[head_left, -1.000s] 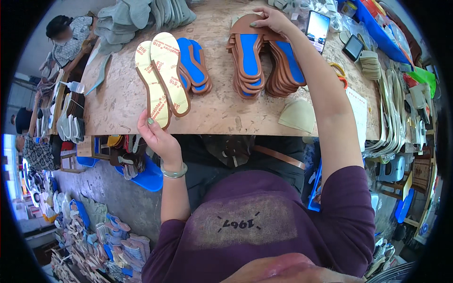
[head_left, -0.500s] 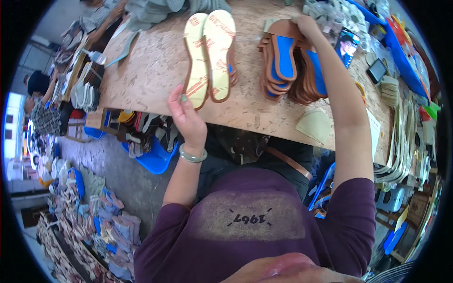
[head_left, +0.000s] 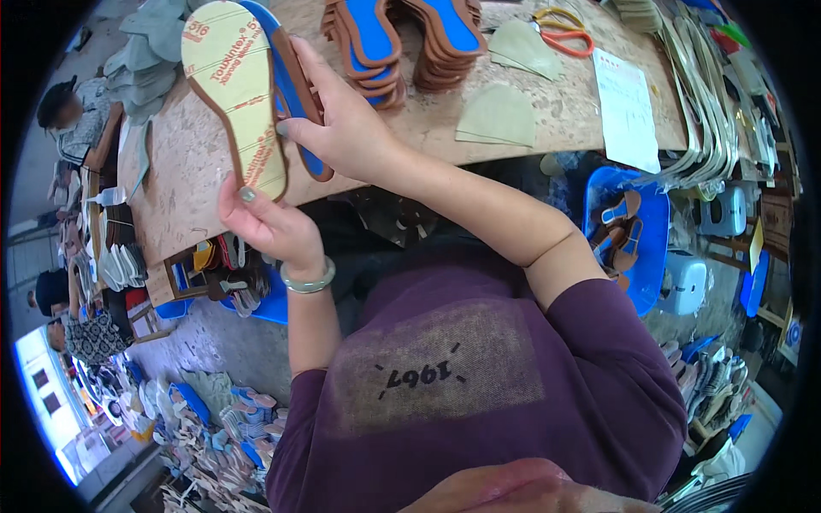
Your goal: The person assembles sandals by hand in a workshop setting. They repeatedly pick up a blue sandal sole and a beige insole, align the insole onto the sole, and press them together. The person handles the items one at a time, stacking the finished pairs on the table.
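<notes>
At the upper left of the frame, our left hand point(head_left: 278, 232) pinches the lower end of a yellow insole point(head_left: 231, 73), which rises away from it, long axis leaning left toward the top. Just beside it, on the right, our right hand point(head_left: 351, 132) curls round a blue-faced insole point(head_left: 297, 85); whether its thumb touches the yellow one, we cannot tell. Red print repeats across the yellow face, dark characters mark our purple shirt point(head_left: 470, 445), and the upper-right paper point(head_left: 624, 111) is too blurred to read.

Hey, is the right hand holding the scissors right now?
No, the scissors lie on the table, well apart from the right hand, which is gripping insoles.
</notes>
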